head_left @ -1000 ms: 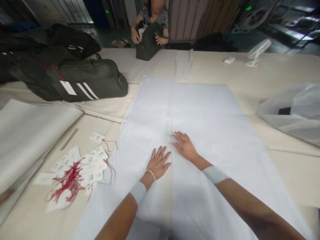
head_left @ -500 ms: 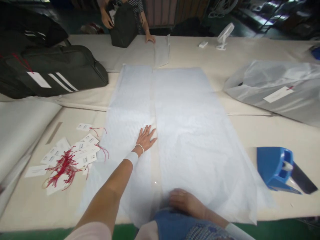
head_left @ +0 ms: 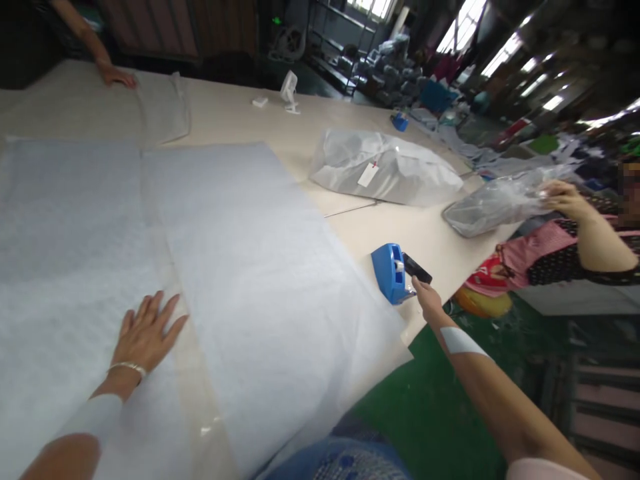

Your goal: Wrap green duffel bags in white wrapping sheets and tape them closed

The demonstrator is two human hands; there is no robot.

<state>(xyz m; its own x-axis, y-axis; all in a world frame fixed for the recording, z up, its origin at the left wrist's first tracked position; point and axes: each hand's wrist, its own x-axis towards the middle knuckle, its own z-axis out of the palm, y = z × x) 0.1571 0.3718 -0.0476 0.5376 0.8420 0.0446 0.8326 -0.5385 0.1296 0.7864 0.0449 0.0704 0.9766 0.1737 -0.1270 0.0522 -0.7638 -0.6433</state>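
Note:
My left hand point(head_left: 147, 337) lies flat with fingers spread on a pale translucent plastic sheet point(head_left: 260, 280), over the seam between its two folded halves. A strip of clear tape point(head_left: 205, 427) shows along this seam. Out to the right, my right hand point(head_left: 427, 300) is at the front lip of a blue tape dispenser point(head_left: 387, 273), its fingertips drawn together. A clear glint shows there, but what the fingers pinch cannot be made out. Just behind them lies a flat black object point(head_left: 417, 268).
A bagged item with a white tag point(head_left: 368, 175) lies beyond the dispenser. At right, a co-worker's hand point(head_left: 565, 199) holds another bagged item point(head_left: 495, 207). Another person's hand point(head_left: 120, 77) rests on plastic at the back left. A small white fan point(head_left: 289, 90) stands on the table.
My view has swung to the right. My right hand has moved from the sheet's near edge out to the tape dispenser. The left hand stays flat on the seam.

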